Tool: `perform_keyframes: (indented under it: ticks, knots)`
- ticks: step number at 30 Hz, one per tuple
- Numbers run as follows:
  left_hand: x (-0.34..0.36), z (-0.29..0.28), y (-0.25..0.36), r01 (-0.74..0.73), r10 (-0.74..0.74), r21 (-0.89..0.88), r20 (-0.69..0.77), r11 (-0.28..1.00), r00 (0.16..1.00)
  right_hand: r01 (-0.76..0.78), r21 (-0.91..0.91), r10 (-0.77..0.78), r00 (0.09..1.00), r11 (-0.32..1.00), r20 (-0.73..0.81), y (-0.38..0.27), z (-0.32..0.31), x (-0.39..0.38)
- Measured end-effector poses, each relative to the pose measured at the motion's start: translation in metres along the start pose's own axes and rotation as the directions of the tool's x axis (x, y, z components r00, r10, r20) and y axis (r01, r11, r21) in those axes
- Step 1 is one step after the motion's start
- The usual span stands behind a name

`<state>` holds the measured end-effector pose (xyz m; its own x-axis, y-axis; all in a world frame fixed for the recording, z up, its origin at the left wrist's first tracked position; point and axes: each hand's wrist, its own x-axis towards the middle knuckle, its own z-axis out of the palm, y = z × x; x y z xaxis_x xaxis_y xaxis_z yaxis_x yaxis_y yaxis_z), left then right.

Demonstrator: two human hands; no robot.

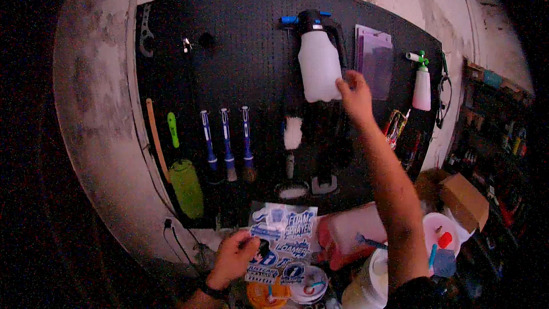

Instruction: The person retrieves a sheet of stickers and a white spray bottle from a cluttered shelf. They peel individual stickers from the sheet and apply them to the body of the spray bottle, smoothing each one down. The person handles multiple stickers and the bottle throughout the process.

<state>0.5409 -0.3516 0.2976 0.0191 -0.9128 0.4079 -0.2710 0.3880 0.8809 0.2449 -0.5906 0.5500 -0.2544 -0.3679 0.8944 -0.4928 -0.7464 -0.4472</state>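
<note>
My left hand (pixel 231 257) pinches a clear sheet of blue and white stickers (pixel 286 240) low in the head view. My right hand (pixel 355 94) is raised, fingers apart and loosely bent at the lower right corner of a white pump sprayer (pixel 317 66) with a black top and blue nozzle, which hangs upright on the black pegboard (pixel 246 51). The fingertips appear to touch the bottle; how firmly, I cannot tell. A purple clear panel (pixel 374 57) hangs just right of the sprayer, partly behind it.
Several brushes (pixel 227 146), a green duster (pixel 186 186) and a foam bottle (pixel 421 88) hang on the board. Below are an orange lid (pixel 266 296), a white bucket (pixel 363 280), a red container (pixel 337 234) and a cardboard box (pixel 466 200). Dark shelving (pixel 483 131) stands at the right.
</note>
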Motion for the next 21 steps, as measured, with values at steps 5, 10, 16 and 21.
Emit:
perform_keyframes:
  ticks: [5,10,16,21]
  knots:
    - [0.004,-0.007,-0.021,-0.064,0.083,0.183,-0.097,0.981,0.992,0.065,-0.209,-0.084,0.993,0.976,-0.085,0.031,0.002,0.095]
    - [0.007,-0.008,-0.058,0.127,-0.127,-0.045,-0.008,0.991,0.992,-0.035,-0.213,0.041,0.999,0.977,0.024,0.056,0.015,0.139]
    - [-0.002,0.017,-0.059,-0.038,-0.059,-0.546,-0.158,0.837,0.986,0.086,-0.153,-0.093,0.995,0.984,-0.038,0.087,0.064,0.168]
    - [-0.018,0.026,-0.001,-0.024,-0.005,-0.107,-0.263,0.994,0.965,0.050,-0.094,-0.054,0.998,0.994,-0.032,0.084,0.076,0.167]
